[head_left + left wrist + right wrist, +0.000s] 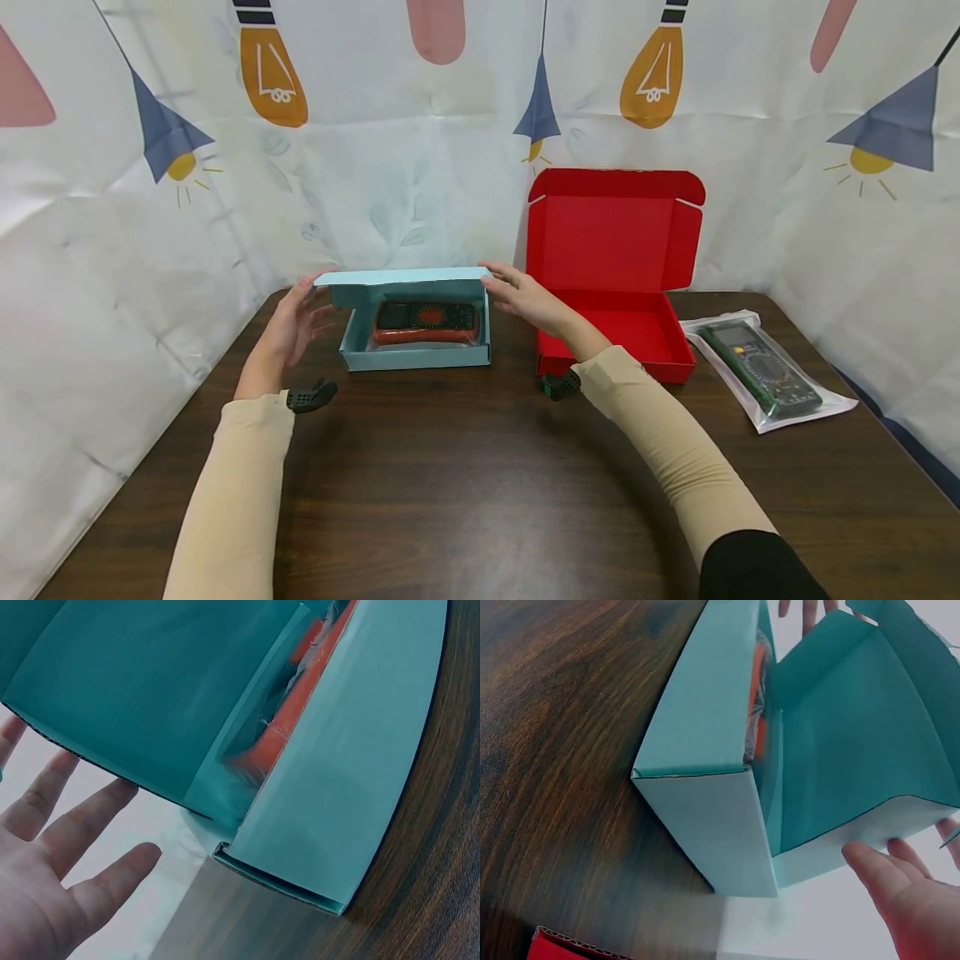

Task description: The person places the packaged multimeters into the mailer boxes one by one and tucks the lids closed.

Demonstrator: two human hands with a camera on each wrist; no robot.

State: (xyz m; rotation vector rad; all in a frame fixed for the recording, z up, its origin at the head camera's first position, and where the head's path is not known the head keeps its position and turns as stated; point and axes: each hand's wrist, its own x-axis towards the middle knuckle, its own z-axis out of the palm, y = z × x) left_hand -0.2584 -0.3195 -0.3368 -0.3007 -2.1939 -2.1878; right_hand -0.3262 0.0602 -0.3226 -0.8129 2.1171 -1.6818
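1. A light-blue cardboard box [416, 358] sits on the dark wood-grain table [450, 483], its lid [401, 277] partly raised over the tray.
2. Inside the box lies a multimeter [425, 336] with an orange-red casing and a round dial, in clear plastic wrapping; it shows through the front opening.
3. The left hand [292, 329] is at the lid's left end, its fingers spread and extended, with fingertips touching the edge of the side flap in the left wrist view.
4. The right hand [525, 300] is at the lid's right end, its fingers extended and somewhat apart; fingertips meet the side flap in the right wrist view. Whether they press firmly, I cannot tell.
5. To the right of the blue box, near it, stands a red cardboard box [615, 329], its lid upright.
6. Beside the red box, at the far right, a dark green instrument [765, 371] lies in a clear plastic bag [836, 406].
7. Behind everything hangs a white curtain [450, 192] printed with bulbs and lamps.
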